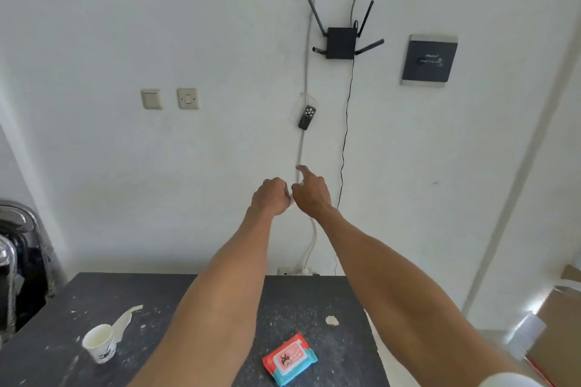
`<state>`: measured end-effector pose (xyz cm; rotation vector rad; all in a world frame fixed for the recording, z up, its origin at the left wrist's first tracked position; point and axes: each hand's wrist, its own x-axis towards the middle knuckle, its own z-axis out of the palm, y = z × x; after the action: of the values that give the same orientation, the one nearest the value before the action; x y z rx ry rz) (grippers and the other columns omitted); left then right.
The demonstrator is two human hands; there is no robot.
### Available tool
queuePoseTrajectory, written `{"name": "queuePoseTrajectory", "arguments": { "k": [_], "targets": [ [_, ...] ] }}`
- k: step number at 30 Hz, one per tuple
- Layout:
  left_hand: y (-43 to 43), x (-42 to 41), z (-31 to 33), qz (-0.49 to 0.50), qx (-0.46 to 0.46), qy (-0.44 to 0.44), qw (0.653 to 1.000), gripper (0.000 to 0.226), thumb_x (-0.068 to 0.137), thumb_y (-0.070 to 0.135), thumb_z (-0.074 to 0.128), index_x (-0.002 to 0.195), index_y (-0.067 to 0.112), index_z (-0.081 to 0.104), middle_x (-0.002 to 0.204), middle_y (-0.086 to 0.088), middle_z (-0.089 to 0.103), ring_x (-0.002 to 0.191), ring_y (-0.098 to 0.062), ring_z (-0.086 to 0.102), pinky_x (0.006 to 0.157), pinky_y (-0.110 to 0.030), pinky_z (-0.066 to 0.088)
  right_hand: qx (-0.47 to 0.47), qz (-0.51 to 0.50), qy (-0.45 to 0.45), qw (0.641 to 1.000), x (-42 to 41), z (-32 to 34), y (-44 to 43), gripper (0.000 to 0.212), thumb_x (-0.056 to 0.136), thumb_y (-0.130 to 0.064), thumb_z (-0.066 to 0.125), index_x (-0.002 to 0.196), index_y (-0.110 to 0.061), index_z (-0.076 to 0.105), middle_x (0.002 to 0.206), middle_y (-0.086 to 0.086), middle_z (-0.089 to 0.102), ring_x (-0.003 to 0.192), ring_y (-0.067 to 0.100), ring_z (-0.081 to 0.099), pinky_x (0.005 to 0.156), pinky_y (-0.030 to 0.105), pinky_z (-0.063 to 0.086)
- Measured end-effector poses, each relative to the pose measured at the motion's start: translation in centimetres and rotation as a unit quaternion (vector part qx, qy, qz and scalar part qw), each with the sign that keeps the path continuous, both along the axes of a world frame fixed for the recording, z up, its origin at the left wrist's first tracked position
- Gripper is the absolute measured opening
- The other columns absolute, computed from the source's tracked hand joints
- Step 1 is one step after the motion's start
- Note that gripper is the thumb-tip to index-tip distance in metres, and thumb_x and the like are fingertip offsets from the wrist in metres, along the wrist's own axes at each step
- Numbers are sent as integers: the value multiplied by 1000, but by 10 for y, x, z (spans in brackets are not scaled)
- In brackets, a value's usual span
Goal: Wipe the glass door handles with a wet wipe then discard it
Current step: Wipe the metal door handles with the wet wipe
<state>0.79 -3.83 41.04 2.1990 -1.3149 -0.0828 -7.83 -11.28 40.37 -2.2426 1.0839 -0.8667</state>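
Note:
Both my arms reach forward over a dark table, hands raised in front of the white wall. My left hand (271, 196) and my right hand (309, 195) are close together with a small white wet wipe (291, 201) pinched between them; only a sliver of it shows. My right index finger points up. A red and blue pack of wet wipes (289, 359) lies flat on the table below my arms. No glass door or handle is in view.
The dark speckled table (157, 298) carries a white paper cup (99, 344), a torn paper strip (125, 319) and a small crumb (332, 320). A router (341, 42), cables, a remote (307, 117) and switches hang on the wall. Cardboard boxes (553, 333) stand at right.

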Motion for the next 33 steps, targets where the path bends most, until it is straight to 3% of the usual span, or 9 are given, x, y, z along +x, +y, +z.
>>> {"name": "queuePoseTrajectory", "arguments": {
  "k": [5, 10, 14, 17, 20, 22, 27, 29, 33],
  "targets": [
    [9, -3, 18, 19, -39, -20, 999, 21, 90, 14, 50, 99, 6, 67, 101, -13, 69, 92, -34, 64, 75, -37, 52, -19, 33, -64, 997, -4, 17, 7, 56, 84, -18, 52, 139, -22, 42, 88, 11, 64, 83, 27, 58, 67, 30, 45],
    [14, 2, 30, 35, -77, 17, 996, 20, 89, 11, 50, 97, 5, 67, 99, -14, 67, 93, -35, 64, 71, -34, 48, -11, 62, -107, 992, -6, 30, 14, 62, 79, -16, 55, 139, -25, 42, 80, -7, 60, 81, 20, 61, 66, 22, 45],
    [12, 5, 38, 25, -131, 98, 986, 18, 88, 6, 46, 81, 3, 63, 85, -11, 65, 82, -34, 60, 66, -30, 45, -20, 43, -112, 993, -7, 38, 14, 63, 76, -12, 57, 136, -25, 44, 81, -4, 70, 86, 16, 64, 76, 29, 53],
    [8, 2, 44, 10, -154, 145, 977, 24, 86, 5, 45, 63, 11, 50, 69, -4, 56, 71, -29, 50, 56, -25, 38, -16, 14, -116, 993, -12, 42, 11, 47, 79, -10, 59, 126, -18, 57, 76, 5, 73, 85, 18, 65, 75, 28, 52],
    [0, -6, 51, -11, -161, 171, 972, 17, 86, 9, 48, 80, 3, 62, 81, -10, 63, 74, -28, 53, 65, -28, 43, -7, 3, -114, 993, -24, 49, 7, 18, 79, -10, 61, 91, -16, 72, 65, -1, 67, 69, 14, 58, 69, 23, 45],
    [-7, -15, 56, -26, -168, 177, 969, 18, 86, 12, 49, 85, 2, 64, 85, -10, 64, 76, -28, 53, 67, -29, 44, -16, -5, -117, 993, -36, 55, 4, 14, 78, -10, 59, 73, -16, 71, 61, 1, 63, 61, 14, 51, 62, 23, 42],
    [-23, -46, 62, -62, -184, 221, 956, 18, 87, 11, 45, 85, 7, 62, 97, -13, 70, 89, -31, 68, 76, -35, 53, -3, -43, -182, 982, -76, 66, -3, 13, 81, -14, 61, 76, -10, 72, 63, -4, 62, 60, 11, 52, 58, 21, 40],
    [-29, -67, 63, -87, -193, 253, 944, 20, 88, 11, 42, 88, 8, 62, 101, -14, 71, 92, -30, 70, 70, -31, 51, -1, -59, -200, 978, -96, 68, -6, 13, 79, -14, 60, 73, -10, 70, 64, -1, 63, 61, 15, 55, 57, 23, 43],
    [-48, -118, 68, -138, -210, 356, 900, 44, 93, 46, 40, 97, 10, 63, 104, -12, 70, 92, -29, 69, 72, -36, 56, 15, -99, -235, 967, -146, 70, -13, 9, 75, -13, 60, 69, -14, 67, 67, 8, 70, 67, 26, 69, 68, 35, 59]
  ]
}}
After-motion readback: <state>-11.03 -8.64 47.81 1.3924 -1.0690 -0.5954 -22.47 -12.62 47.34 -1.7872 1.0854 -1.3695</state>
